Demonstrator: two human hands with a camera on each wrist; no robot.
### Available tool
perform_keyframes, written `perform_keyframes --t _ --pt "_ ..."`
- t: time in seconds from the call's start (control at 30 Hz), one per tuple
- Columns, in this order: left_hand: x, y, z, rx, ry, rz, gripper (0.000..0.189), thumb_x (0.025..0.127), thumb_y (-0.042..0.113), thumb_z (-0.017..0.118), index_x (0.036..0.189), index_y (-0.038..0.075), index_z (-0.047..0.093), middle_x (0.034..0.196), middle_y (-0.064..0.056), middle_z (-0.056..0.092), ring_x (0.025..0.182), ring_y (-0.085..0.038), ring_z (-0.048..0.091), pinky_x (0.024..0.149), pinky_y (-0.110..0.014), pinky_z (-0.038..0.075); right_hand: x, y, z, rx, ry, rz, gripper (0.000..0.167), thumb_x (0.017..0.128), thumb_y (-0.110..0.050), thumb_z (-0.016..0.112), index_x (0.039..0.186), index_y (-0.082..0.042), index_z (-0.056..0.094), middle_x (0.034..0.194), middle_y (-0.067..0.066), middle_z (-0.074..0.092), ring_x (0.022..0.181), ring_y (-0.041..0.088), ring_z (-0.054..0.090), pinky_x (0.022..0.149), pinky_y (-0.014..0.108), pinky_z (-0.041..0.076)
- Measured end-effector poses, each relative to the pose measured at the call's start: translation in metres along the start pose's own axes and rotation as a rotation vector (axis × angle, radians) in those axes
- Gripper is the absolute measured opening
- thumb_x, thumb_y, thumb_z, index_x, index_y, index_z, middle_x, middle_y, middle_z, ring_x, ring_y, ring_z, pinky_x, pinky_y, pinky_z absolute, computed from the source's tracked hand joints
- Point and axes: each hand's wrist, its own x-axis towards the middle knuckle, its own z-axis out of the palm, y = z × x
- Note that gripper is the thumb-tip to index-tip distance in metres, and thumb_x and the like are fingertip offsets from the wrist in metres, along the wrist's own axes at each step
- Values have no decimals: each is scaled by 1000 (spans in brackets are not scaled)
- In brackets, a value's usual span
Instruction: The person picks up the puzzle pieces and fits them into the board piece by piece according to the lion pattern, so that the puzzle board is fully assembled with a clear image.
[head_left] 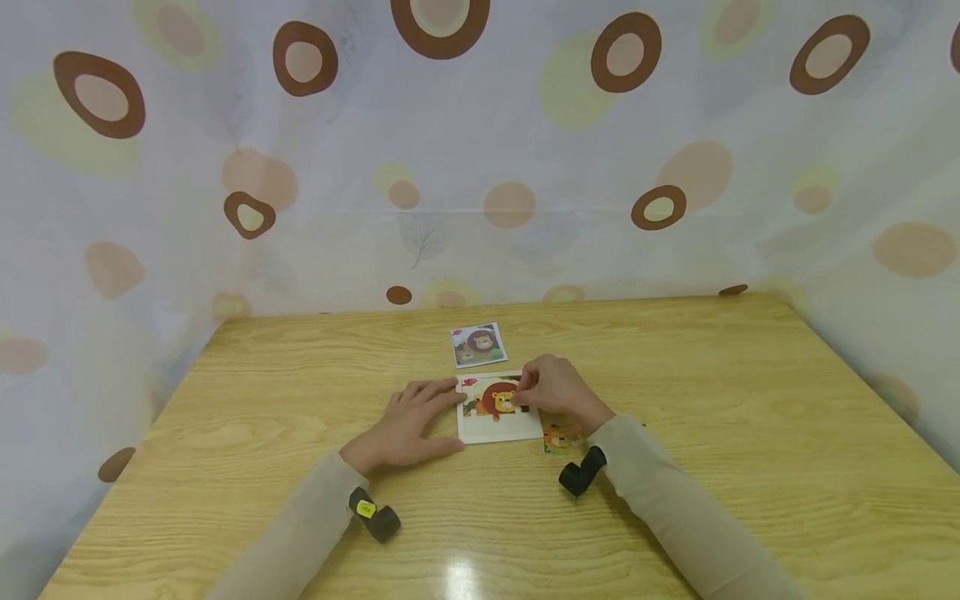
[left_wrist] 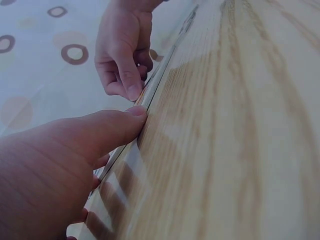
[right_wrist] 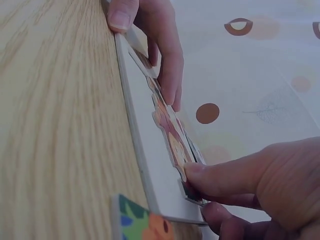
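A white puzzle tray [head_left: 497, 430] lies on the table, its upper part covered by joined pieces with a lion picture [head_left: 491, 398]. The bare lower part shows white. My left hand [head_left: 408, 423] rests along the tray's left edge, thumb at the near corner and straight fingers touching the rim. At the picture's right side, my right hand [head_left: 561, 388] pinches a dark-edged puzzle piece [right_wrist: 190, 192] between thumb and fingers, low over the tray. How fully this piece sits against its neighbours I cannot tell. Loose puzzle pieces [head_left: 557, 439] lie by the tray's lower right corner, partly hidden by the right wrist.
Behind the tray lies a picture card [head_left: 478, 345] with a lion on it. The wooden table [head_left: 300, 367] ends at a spotted cloth [head_left: 465, 242] at the back and sides. Black wrist cameras [head_left: 375, 517] sit on both sleeves.
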Motion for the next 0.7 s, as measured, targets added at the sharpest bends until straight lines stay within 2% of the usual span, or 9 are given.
perform_keyframes --t 0.23,0.5,0.7 --pt "0 0 1 -1 0 8 65 88 47 64 144 18 46 157 -7 30 138 -31 26 103 -55 24 4 1 -1 -65 -18 -6 22 78 -18 79 62 -8 67 61 -2 62 54 10 44 52 23 34" --pt "1 -1 1 12 3 21 65 88 46 64 144 17 45 156 -8 30 137 -32 27 102 -57 25 19 4 -8 -62 -125 118 23 75 -24 83 67 -7 68 65 1 63 58 13 45 55 25 36" --pt "1 -1 1 16 2 14 66 88 47 63 144 18 45 157 -7 30 138 -32 26 103 -56 25 20 8 -10 -66 -111 91 24 75 -25 83 67 -7 68 65 1 63 59 14 46 57 25 37"
